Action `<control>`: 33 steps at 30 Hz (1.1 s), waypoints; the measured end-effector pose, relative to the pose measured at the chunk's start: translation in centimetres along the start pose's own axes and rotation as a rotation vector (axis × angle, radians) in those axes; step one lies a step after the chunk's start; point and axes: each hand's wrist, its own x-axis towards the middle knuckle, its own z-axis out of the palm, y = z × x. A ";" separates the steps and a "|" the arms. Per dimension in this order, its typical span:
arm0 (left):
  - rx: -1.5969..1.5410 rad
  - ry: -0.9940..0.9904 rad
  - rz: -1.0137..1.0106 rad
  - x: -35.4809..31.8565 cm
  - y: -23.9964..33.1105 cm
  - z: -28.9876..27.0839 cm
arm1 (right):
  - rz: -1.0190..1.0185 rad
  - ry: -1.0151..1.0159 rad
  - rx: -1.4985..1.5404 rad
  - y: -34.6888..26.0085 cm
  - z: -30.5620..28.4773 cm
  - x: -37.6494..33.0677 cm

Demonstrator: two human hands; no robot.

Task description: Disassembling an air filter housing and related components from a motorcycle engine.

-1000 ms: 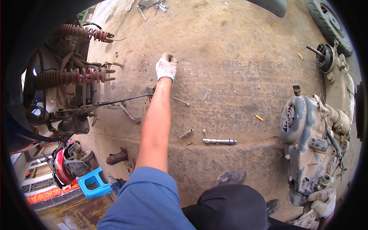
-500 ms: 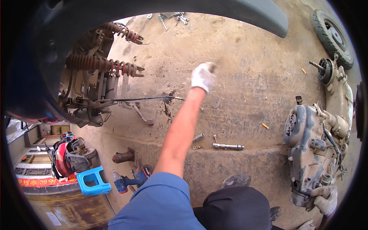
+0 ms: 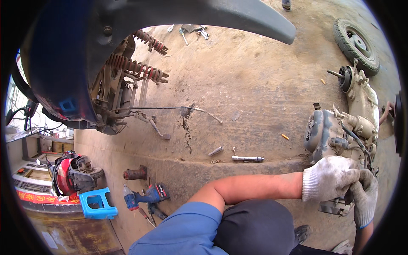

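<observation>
A dirty grey scooter engine (image 3: 325,134) lies on the ground at the right, with hoses and a cable along it. My left hand (image 3: 329,177), in a white knit glove, reaches across to the engine's near end. Its fingers are closed and meet those of my right hand (image 3: 366,197), which wears a soiled glove and comes from the lower right. The fingers of both are curled together over the engine; whatever they hold is hidden between them.
A wheel (image 3: 357,42) lies beyond the engine. The scooter's rear frame with two springs (image 3: 140,68) stands at left, a cable (image 3: 170,108) trailing from it. A socket extension (image 3: 247,159), blue cordless driver (image 3: 146,197) and blue stool (image 3: 98,204) are nearer. Hand tools (image 3: 202,32) lie far off.
My left hand has swung from the middle of the floor, near the cable's end, to the engine at right. My right hand has moved up along the engine to meet it. The view has shifted slightly.
</observation>
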 end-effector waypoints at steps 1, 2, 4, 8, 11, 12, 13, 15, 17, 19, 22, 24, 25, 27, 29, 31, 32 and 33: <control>0.051 -0.024 0.009 -0.1 0.5 0.2 | 0.001 0.009 0.003 -0.1 -0.1 -0.3; 0.104 -0.044 0.016 -0.1 1.0 0.4 | 0.013 0.016 0.019 -0.3 0.0 -0.7; 0.103 -0.072 0.010 0.3 1.3 0.6 | 0.026 0.025 0.038 -0.6 -0.1 -1.2; -0.003 -0.049 -0.003 0.5 1.1 1.5 | 0.025 0.015 0.063 -1.0 -0.8 -1.4; -0.074 0.023 -0.060 0.4 1.5 2.5 | 0.039 0.005 0.075 -0.6 -1.8 -1.7; -0.169 0.013 -0.114 0.3 1.8 2.5 | 0.047 0.005 0.079 -0.4 -2.2 -2.0; -0.226 0.013 -0.172 0.4 2.0 2.5 | 0.054 0.023 0.067 -0.6 -2.4 -2.3; -0.297 0.092 -0.214 0.9 2.6 3.1 | -0.007 0.052 -0.025 -0.8 -2.8 -2.6; -0.246 0.038 -0.366 0.2 1.7 1.5 | 0.020 -0.011 0.072 -1.9 -1.2 -1.4; -0.413 0.022 -0.797 0.7 2.8 0.4 | 0.075 -0.053 0.110 -3.4 -0.5 -1.4; -0.447 -0.014 -0.870 0.8 2.6 0.9 | -0.050 -0.028 -0.075 -1.3 -1.5 -1.4; -0.394 -0.069 -0.917 1.4 3.2 0.5 | 0.011 -0.036 0.002 -1.9 -1.6 -1.8; -0.407 -0.084 -0.904 1.5 3.1 0.7 | 0.011 -0.014 -0.002 -2.0 -1.7 -1.8; -0.340 -0.029 -0.803 1.3 3.2 1.2 | -0.109 -0.024 -0.125 -1.4 -2.1 -1.4; -0.358 -0.028 -0.825 1.3 3.1 1.6 | -0.140 0.007 -0.128 -0.6 -2.1 -1.4; -0.210 -0.039 -0.610 1.2 2.6 1.6 | -0.155 -0.003 -0.185 -0.7 -2.1 -1.3; -0.229 -0.037 -0.621 1.2 2.7 1.6 | -0.125 -0.011 -0.231 -1.2 -2.3 -1.2; -0.224 -0.039 -0.618 1.3 2.7 1.6 | -0.129 -0.010 -0.227 -1.3 -2.3 -1.1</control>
